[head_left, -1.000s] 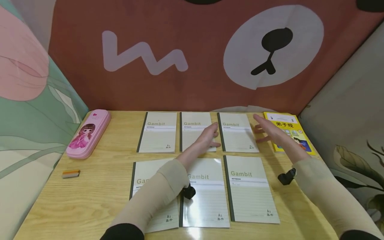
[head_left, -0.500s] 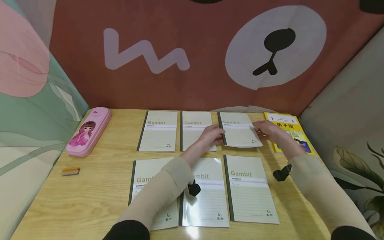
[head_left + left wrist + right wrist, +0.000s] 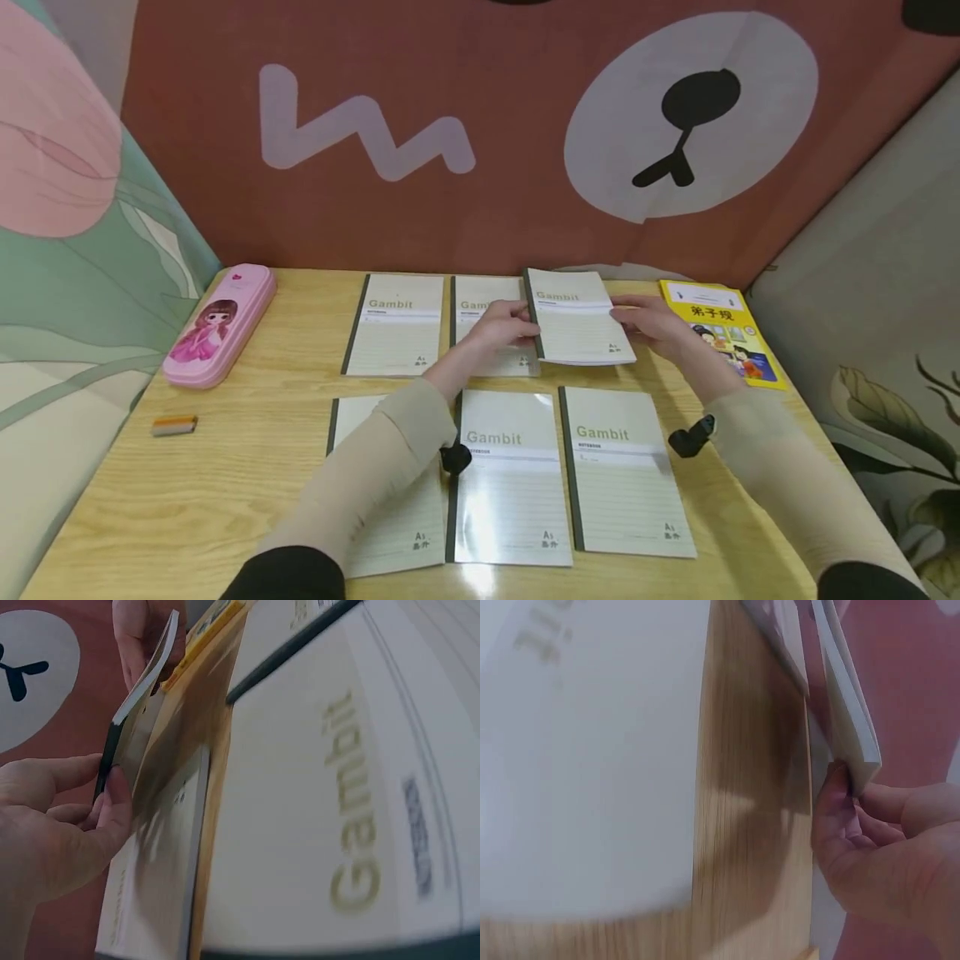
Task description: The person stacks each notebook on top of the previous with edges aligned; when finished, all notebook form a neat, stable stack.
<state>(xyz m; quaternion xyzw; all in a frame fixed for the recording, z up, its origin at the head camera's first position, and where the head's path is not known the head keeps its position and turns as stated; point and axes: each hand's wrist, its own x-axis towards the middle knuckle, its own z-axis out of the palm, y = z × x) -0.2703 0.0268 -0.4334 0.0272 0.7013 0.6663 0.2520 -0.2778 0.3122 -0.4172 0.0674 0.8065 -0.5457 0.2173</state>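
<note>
A white Gambit notebook [image 3: 576,325] with a dark spine is held up off the table between both hands. My left hand [image 3: 504,327] pinches its dark spine edge, thumb and fingers on opposite faces, as the left wrist view shows. On the opposite edge my right hand [image 3: 651,323] pinches the page side; in the right wrist view that notebook's edge [image 3: 849,697] sits between thumb and fingers. The held notebook overlaps the right border of the back-row middle notebook [image 3: 498,362]. Another notebook [image 3: 393,325] lies flat at the back left.
Three more Gambit notebooks lie in the front row, such as the right one [image 3: 622,475]; my left forearm covers part of the leftmost. A yellow book [image 3: 723,333] lies at the back right. At left are a pink pencil case [image 3: 221,325] and a small orange-and-grey eraser [image 3: 174,426].
Both hands closed in on the back-right notebook and took hold of its side edges. It has risen off the table and shifted left, toward the middle notebook.
</note>
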